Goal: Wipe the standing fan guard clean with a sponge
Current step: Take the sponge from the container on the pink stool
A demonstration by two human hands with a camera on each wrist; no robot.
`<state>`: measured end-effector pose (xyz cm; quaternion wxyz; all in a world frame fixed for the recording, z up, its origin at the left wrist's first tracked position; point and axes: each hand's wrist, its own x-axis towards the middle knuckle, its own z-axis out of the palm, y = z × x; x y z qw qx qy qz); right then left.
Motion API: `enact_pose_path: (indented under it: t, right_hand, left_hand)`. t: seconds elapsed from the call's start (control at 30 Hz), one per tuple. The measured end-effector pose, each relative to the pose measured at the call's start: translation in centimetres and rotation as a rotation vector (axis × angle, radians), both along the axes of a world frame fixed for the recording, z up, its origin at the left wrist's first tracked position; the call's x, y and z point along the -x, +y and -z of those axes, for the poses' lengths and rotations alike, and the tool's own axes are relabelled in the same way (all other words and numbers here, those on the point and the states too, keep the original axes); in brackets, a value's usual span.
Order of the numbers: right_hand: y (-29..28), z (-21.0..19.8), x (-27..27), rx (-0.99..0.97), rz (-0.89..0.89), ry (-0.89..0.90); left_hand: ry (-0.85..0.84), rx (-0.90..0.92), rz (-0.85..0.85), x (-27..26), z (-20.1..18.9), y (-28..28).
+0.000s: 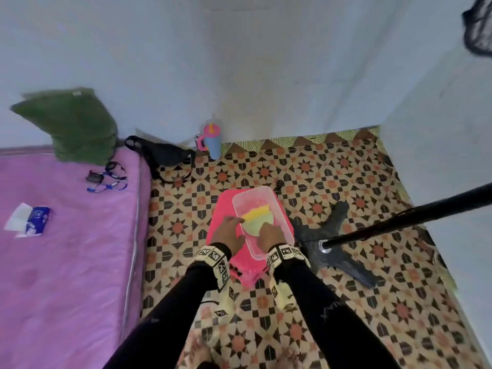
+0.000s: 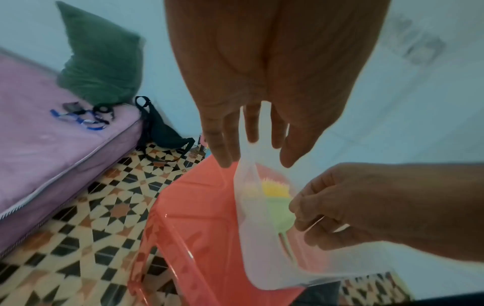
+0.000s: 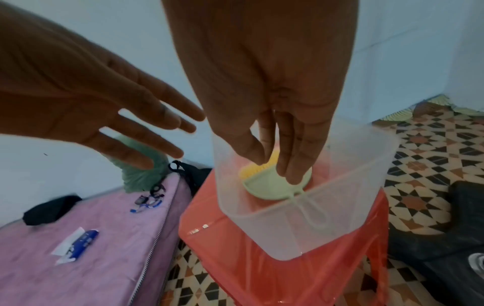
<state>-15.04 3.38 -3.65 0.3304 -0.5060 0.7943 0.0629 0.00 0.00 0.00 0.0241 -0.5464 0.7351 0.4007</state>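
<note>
We stand on a patterned tile floor (image 1: 346,182) in a pale-walled corner, a pink mattress (image 1: 66,262) to our left. Before us a pink plastic stool (image 1: 221,209) carries a clear plastic tub (image 1: 277,206). Inside the tub lies the sponge (image 3: 272,186), pale green with a yellow side. Our right hand (image 3: 275,103) reaches down into the tub, fingertips pinching the sponge. Our left hand (image 3: 91,99) hovers beside the tub's rim, fingers spread and holding nothing. To our right, the fan's black pole (image 1: 399,219) rises from its dark cross-shaped base (image 1: 343,251); part of the fan guard (image 1: 479,27) shows at the upper right.
</note>
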Motion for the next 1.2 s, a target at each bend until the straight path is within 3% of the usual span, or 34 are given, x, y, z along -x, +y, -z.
enact_pose_path:
  t: [0.1, 0.23, 0.5, 0.67, 0.8, 0.97, 1.07, 1.1, 1.2]
  right_hand:
    - [-1.1, 4.0, 0.2, -0.016, -0.013, 0.067]
    - [-1.5, 7.2, 0.0, -0.019, -0.037, 0.147]
    - [-1.2, 8.6, -0.5, 0.031, -0.049, 0.231]
    - [-1.1, 1.4, 0.2, 0.149, 0.016, 0.144]
    - [-0.7, -6.1, 0.9, 0.143, 0.06, 0.105]
    - [0.7, -16.7, -1.0, 0.257, 0.109, 0.096]
    - [3.0, -24.4, -3.1, 0.381, 0.141, 0.023]
    - [3.0, -24.7, -3.3, 0.404, 0.14, 0.014]
    - [4.4, -30.9, -5.3, 0.479, 0.176, -0.026]
  left_hand:
    - [-0.081, 0.125, 0.09, 0.3, 3.1, -1.4]
    - [-0.094, 0.138, 0.188, 0.5, 5.9, -2.3]
    - [-0.074, 0.087, 0.267, 0.9, 5.9, -4.0]
    - [-0.126, 0.117, 0.358, -0.7, 1.0, -5.8]
    - [-0.201, 0.094, 0.331, -2.5, -4.3, -6.0]
    - [-0.235, -0.021, 0.367, -3.2, -14.5, -4.9]
    - [-0.16, 0.004, 0.408, -4.5, -21.4, -2.8]
    - [-0.127, 0.015, 0.398, -4.1, -21.4, -2.7]
    - [0.035, 0.129, 0.285, -5.6, -26.3, -1.1]
